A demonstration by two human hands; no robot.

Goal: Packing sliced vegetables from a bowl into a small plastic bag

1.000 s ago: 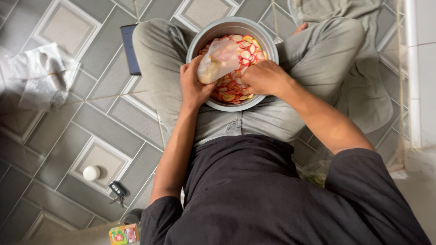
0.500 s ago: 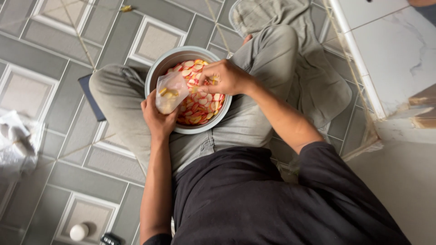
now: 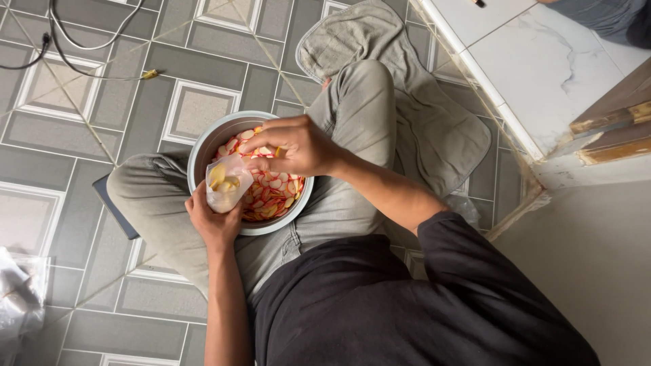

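Observation:
A round metal bowl point(image 3: 203, 146) rests in my lap, full of small red, white and yellow crackers point(image 3: 274, 193). My left hand point(image 3: 213, 220) grips a small clear plastic bag point(image 3: 227, 181) at the bowl's near rim; a few pale crackers lie inside the bag. Over the bowl, my right hand point(image 3: 295, 146) is closed on some crackers, its fingertips right at the bag's mouth. I sit cross-legged on the tiled floor in grey trousers and a black shirt.
A grey towel point(image 3: 434, 122) lies on the floor past my knee. A white tiled step point(image 3: 522, 61) with wooden trim stands at the right. Cables point(image 3: 88, 41) run at the far left, a dark flat object point(image 3: 112, 207) pokes from under my leg, and crumpled plastic point(image 3: 20, 291) lies lower left.
The view has swung left and tilted. My right hand has come from the middle of the bowl across to the bag's mouth. The left hand still holds the bag at the rim.

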